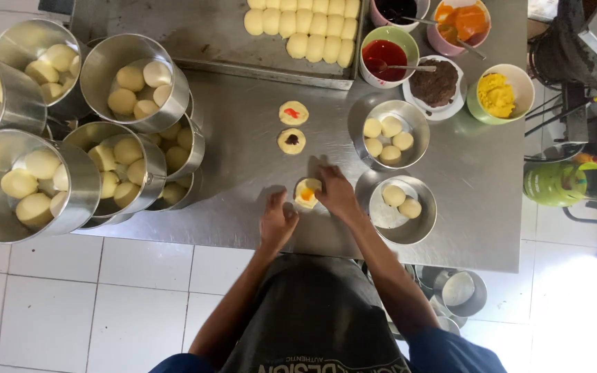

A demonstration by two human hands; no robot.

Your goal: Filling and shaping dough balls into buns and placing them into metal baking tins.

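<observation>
The flattened pale dough round with orange filling (307,193) lies on the steel table (243,138), near its front edge. I see my right hand (336,194) pinching its edge, my left hand (277,222) loosely curled beside it, holding nothing.

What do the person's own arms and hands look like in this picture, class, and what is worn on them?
Both arms are bare from the short blue sleeves down. The left hand and right hand wear no gloves; no rings, watch or bracelets can be made out. A dark grey apron covers the front of the body between the arms.
</observation>
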